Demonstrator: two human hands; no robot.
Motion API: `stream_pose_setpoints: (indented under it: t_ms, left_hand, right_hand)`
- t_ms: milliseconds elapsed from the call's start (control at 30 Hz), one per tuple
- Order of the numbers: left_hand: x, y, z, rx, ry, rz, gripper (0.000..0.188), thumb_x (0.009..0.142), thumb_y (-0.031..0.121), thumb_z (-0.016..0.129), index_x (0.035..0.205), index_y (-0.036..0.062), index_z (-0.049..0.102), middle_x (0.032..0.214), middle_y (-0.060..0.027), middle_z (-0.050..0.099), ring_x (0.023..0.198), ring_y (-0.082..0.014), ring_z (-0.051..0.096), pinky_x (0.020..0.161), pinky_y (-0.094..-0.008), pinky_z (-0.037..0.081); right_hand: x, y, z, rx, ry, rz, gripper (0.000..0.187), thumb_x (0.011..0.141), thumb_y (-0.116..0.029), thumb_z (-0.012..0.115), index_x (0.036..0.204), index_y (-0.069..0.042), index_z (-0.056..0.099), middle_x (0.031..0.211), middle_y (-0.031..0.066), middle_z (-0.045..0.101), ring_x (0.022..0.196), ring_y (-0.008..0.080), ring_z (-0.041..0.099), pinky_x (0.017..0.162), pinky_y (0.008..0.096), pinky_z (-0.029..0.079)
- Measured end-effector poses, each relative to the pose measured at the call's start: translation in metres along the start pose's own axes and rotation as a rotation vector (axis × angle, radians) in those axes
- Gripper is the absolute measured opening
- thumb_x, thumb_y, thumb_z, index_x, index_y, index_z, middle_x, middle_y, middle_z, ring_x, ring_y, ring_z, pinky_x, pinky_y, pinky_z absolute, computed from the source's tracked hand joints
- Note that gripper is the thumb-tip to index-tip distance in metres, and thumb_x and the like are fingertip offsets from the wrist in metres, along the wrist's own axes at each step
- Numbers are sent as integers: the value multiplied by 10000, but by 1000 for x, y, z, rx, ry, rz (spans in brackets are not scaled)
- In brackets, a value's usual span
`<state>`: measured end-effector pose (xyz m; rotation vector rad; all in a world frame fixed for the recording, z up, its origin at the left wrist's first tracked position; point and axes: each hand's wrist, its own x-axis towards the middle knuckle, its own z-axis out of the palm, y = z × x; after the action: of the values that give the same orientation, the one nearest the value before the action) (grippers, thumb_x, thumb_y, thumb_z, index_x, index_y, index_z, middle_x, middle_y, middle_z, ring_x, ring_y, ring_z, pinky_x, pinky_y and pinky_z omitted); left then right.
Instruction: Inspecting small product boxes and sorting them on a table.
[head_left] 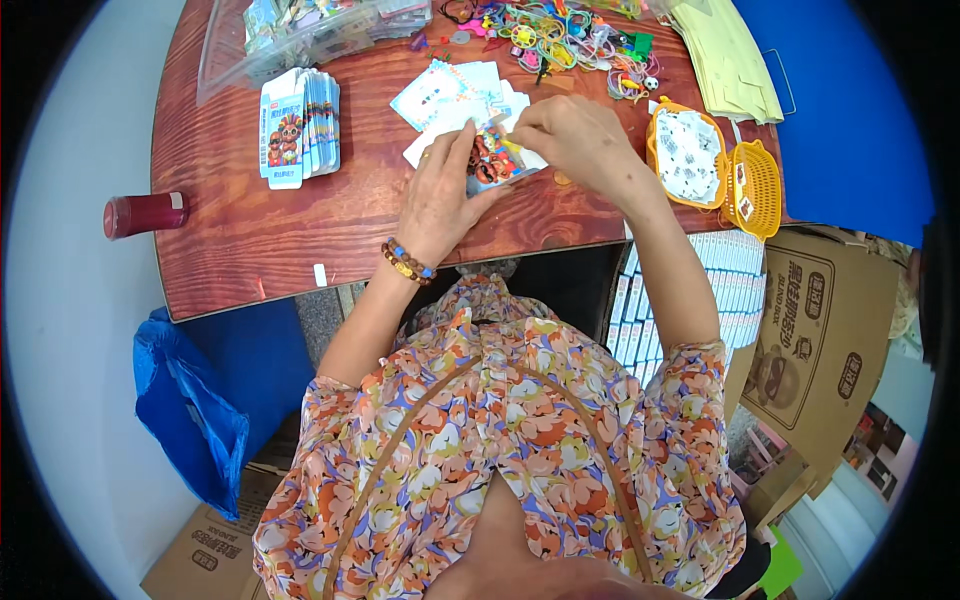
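A small printed carton point(492, 160) with red and brown cartoon figures lies at the near middle of the table. My left hand point(440, 195) grips it from the left, thumb along the near side and fingers over the top. At its right end, my right hand point(580, 140) has its fingers pinched together by the open flaps; whatever they hold is hidden. White and pale blue printed papers point(440, 95) lie just beyond the carton. Left of my left hand stands a stack of flat printed cartons point(288, 135).
A clear plastic bin point(225, 75) sits far left, a colourful trinket pile point(560, 45) at the back. Rightward are yellow-green sheets point(725, 65) and a yellow basket point(655, 165) of small white packets. A dark red cylinder point(145, 215) lies at the left edge. Packed boxes point(640, 310) stand below right.
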<state>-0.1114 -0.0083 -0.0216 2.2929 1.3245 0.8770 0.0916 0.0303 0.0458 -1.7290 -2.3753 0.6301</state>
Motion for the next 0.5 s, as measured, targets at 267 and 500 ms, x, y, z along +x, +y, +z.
stream_pose_setpoints:
  t_ms: [267,500]
  left_hand:
    - [-6,-5,-14,-34,28,-141,771,737,317,847,1325,-46,506,1190,-188,586,1044,-354,619,835,-435,534]
    - [-14,-11,-21,-4,55,-170,766,745,348,837,1321,-39,512,1186,-197,587,1053,-358,616,854,-439,528]
  right_hand:
    - [75,57,12,206,296,200,334,898,-357,620,1047,-70,702,903,111,724,846,286,693,750,388,512]
    - [111,72,31,106,407,203,333,883,-336,679,977,-16,673,806,95,678,739,248,650,716,384,501]
